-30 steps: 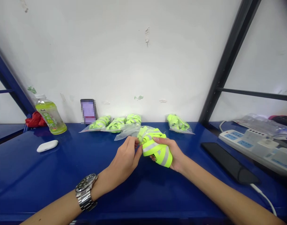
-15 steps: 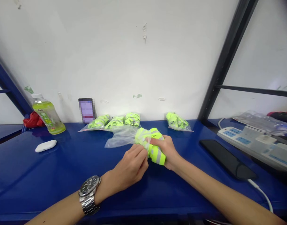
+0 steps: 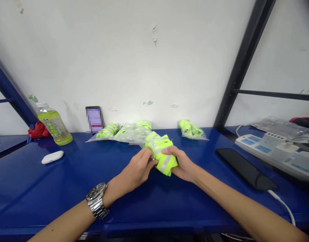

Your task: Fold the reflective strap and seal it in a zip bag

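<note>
My right hand (image 3: 185,165) is closed around a bundle of neon-yellow straps (image 3: 161,152) with silver-grey reflective stripes, the thumb lying across its top. Against the bundle's left side, my left hand (image 3: 138,168) pinches the edge of a clear plastic bag (image 3: 133,132). The bag stretches away to the upper left, and its mouth covers part of the bundle's far left side. How deep the bundle sits inside cannot be made out. On my left wrist is a metal watch (image 3: 97,199).
Bagged yellow strap bundles (image 3: 191,129) stand along the wall on the blue table (image 3: 93,174). At left are a drink bottle (image 3: 55,127), a white earbud case (image 3: 52,157) and a propped phone (image 3: 94,118). A cabled black phone (image 3: 245,169) and a power strip (image 3: 270,148) lie right.
The bag has swung upward and now overlaps the bundles at the back. My left hand has shifted slightly left and up; the strap bundle has turned a little in my right hand.
</note>
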`<state>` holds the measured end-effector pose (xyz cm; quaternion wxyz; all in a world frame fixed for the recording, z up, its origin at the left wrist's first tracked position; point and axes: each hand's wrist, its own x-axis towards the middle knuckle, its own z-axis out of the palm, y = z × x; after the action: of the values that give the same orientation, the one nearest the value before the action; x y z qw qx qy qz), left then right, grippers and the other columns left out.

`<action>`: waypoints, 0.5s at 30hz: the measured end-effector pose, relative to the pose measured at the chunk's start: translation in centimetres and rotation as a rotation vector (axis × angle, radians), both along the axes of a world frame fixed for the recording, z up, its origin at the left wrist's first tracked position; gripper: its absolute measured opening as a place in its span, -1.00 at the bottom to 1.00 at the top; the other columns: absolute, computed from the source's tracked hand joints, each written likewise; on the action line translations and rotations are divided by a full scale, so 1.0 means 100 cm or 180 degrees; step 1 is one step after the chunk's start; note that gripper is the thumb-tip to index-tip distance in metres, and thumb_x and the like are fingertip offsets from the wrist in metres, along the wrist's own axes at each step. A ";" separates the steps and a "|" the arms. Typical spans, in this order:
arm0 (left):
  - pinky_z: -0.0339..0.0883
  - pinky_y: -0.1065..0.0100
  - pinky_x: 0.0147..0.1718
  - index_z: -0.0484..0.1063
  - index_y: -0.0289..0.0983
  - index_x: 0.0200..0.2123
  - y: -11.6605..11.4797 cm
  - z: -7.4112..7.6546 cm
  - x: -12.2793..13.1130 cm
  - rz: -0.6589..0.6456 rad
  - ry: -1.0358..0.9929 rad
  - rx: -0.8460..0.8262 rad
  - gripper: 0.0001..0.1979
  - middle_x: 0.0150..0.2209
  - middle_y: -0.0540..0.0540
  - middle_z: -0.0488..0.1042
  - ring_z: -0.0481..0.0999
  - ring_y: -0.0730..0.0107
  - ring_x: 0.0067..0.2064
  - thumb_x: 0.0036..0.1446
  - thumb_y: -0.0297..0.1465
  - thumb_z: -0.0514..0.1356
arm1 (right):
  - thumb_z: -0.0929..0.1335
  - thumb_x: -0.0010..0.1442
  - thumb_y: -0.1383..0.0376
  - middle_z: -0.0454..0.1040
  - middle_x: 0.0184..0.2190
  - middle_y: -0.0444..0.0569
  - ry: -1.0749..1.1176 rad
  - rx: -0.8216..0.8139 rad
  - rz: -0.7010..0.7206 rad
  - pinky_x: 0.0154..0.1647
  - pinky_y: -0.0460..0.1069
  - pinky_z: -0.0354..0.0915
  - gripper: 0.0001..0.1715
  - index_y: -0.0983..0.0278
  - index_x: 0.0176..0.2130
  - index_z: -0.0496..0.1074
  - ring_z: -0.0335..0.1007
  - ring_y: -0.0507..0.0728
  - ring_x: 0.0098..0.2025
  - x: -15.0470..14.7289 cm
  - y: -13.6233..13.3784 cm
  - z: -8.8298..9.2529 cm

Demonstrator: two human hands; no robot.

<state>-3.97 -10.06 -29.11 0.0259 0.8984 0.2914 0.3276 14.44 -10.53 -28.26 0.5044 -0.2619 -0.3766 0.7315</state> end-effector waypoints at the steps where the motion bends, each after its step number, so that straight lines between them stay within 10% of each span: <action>1: 0.17 0.37 -0.40 0.13 -0.24 -0.33 0.002 0.000 -0.002 -0.0007 -0.0001 -0.0014 -0.87 -0.38 -0.01 0.24 0.25 0.43 -0.38 0.33 -0.42 -0.06 | 0.48 -0.09 0.32 0.52 -0.26 -0.01 -0.0002 0.0056 0.0134 -0.27 -0.01 0.39 -0.55 0.30 -0.15 0.40 0.47 0.14 -0.29 0.001 -0.001 0.000; 8: 0.16 0.38 -0.43 0.17 -0.25 -0.31 -0.002 -0.004 -0.008 0.0081 0.0474 0.0029 -0.83 -0.37 -0.03 0.29 0.27 0.42 -0.39 0.29 -0.54 -0.13 | 0.56 -0.17 0.22 0.49 -0.15 -0.03 -0.0484 0.0611 -0.0316 -0.14 0.02 0.39 -0.28 0.22 -0.04 0.30 0.45 0.17 -0.14 -0.008 -0.004 -0.006; 15: 0.28 0.32 -0.34 0.21 -0.26 -0.32 -0.020 -0.006 0.003 -0.0046 0.0737 0.0236 -0.81 -0.37 -0.08 0.32 0.32 0.34 -0.34 0.29 -0.54 -0.13 | 0.48 -0.06 0.23 0.50 -0.24 -0.05 -0.1530 0.1234 -0.1167 -0.16 0.03 0.34 -0.54 0.25 -0.15 0.37 0.40 0.17 -0.19 -0.015 0.001 -0.025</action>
<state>-3.62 -12.01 -29.71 -0.0388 0.9327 0.2736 0.2319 12.93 -10.39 -30.77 0.5645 -0.3891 -0.5630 0.4614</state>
